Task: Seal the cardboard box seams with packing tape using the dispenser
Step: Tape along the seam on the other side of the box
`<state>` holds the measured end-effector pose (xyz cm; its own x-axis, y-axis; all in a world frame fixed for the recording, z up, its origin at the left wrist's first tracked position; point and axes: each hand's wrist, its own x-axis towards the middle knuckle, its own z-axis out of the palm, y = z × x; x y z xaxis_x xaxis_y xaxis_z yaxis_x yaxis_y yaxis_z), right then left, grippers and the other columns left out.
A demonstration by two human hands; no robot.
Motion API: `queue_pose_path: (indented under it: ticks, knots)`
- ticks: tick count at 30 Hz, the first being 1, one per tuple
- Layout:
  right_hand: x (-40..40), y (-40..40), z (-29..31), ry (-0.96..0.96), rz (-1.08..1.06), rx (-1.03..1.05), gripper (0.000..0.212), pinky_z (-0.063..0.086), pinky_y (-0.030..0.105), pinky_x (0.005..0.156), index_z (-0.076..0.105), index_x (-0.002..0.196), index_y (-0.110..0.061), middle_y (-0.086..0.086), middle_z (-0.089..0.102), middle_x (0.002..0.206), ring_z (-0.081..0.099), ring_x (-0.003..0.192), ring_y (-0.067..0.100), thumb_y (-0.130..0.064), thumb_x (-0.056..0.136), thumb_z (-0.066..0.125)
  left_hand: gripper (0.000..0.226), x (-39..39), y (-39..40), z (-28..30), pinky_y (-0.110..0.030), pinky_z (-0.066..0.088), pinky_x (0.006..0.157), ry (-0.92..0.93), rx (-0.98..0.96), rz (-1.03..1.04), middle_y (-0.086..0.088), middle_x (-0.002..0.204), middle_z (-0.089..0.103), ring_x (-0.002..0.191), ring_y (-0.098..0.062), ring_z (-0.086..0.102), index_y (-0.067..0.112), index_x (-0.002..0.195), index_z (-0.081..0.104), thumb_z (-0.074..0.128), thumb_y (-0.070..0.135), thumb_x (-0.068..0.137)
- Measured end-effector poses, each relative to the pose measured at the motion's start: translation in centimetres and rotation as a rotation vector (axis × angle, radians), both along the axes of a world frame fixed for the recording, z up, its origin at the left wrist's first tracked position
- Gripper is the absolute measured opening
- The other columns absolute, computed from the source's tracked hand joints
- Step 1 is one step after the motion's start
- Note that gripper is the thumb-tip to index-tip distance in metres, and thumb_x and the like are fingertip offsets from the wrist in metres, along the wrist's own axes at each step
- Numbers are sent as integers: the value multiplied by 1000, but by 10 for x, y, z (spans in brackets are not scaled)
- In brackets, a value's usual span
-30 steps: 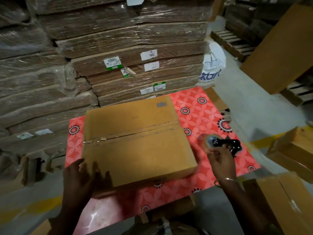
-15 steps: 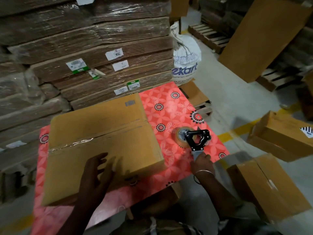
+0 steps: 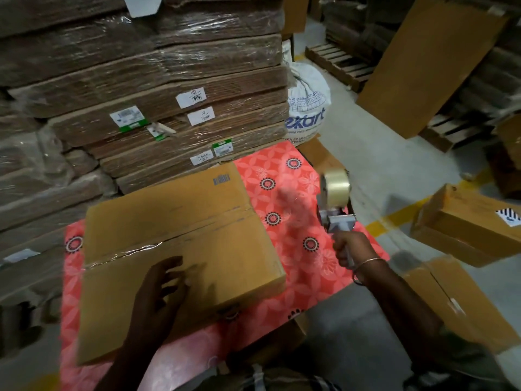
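Observation:
A flat brown cardboard box (image 3: 180, 221) lies on a table covered with a red flowered cloth (image 3: 296, 193). Its centre seam runs left to right, and shiny clear tape shows on the seam's left part. My left hand (image 3: 160, 292) rests flat on the box's near half, fingers spread. My right hand (image 3: 349, 246) grips the handle of the tape dispenser (image 3: 335, 204), held upright above the cloth to the right of the box. The clear tape roll (image 3: 337, 187) sits at the dispenser's top.
Shrink-wrapped stacks of flat cardboard (image 3: 169, 80) rise just behind the table. A white printed sack (image 3: 307, 108) stands at the back right. Other brown boxes (image 3: 462, 230) lie on the grey floor to the right, with wooden pallets (image 3: 341, 63) beyond.
My right hand has lifted the tape dispenser off the cloth and turned it upright. My left hand has slid from the box's near edge onto its top.

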<state>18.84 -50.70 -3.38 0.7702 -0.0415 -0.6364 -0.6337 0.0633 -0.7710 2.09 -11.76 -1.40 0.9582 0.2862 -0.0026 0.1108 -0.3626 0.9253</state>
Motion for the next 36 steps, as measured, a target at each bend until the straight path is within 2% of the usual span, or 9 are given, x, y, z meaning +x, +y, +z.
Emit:
queue_pose_path:
  ticks: [2,5,9,13,17,20,25,30,36]
  knots:
    - [4,14,31,36,41,270,14,20,13,36,44,74,-16,-4,32,50,24,32,9,-12,61,47,39,15,4,1,-28,60,81,1,-37,-18,5,127,69,111,-15,71,23,122,66,72,32,84]
    - [4,35,66,-32,93,431,44,23,16,32,47,85,-13,-3,34,59,26,35,7,-13,42,55,33,46,4,2,-27,58,81,-32,-22,-50,6,122,72,108,-17,71,24,116,69,73,29,84]
    - [3,67,98,-98,214,517,41,23,18,32,49,90,-10,-1,36,61,27,36,7,-16,51,60,49,98,-6,12,-33,57,94,-12,-102,-191,13,138,63,121,-9,65,43,129,62,77,38,83]
    - [0,97,118,-129,279,534,41,23,16,32,51,90,-6,2,36,60,28,34,7,-14,51,60,83,149,-33,28,-20,51,99,34,-310,-330,3,160,42,138,-20,52,23,158,33,76,2,90]
    - [-2,126,127,-139,316,551,39,25,16,31,53,88,-6,2,36,59,29,33,7,-13,50,60,89,181,-50,44,-17,53,94,34,-506,-345,11,155,40,138,-19,51,18,162,26,70,-10,90]
    - [-2,140,129,-152,333,513,38,25,16,32,52,89,-6,2,37,59,29,33,7,-12,52,58,77,188,-53,45,-34,54,95,10,-655,-324,-5,147,59,122,-19,63,15,153,43,75,-3,85]
    - [-2,153,128,-151,319,485,35,24,16,32,51,90,-5,3,37,59,29,33,7,-9,56,55,25,185,-49,37,-24,54,78,4,-625,-228,-1,97,76,86,-6,70,16,105,68,68,-6,93]
    - [-2,161,127,-167,307,451,27,25,15,33,50,91,-5,4,37,59,29,33,8,-6,63,46,21,192,-36,28,-16,50,69,-94,-439,-183,6,78,71,70,2,63,21,85,69,76,1,90]
    - [3,168,131,-161,266,520,27,25,16,32,50,91,-6,1,36,59,29,33,7,-7,64,47,14,201,-26,26,-20,52,74,-147,-359,-266,1,91,75,79,-6,68,10,102,76,78,6,89]
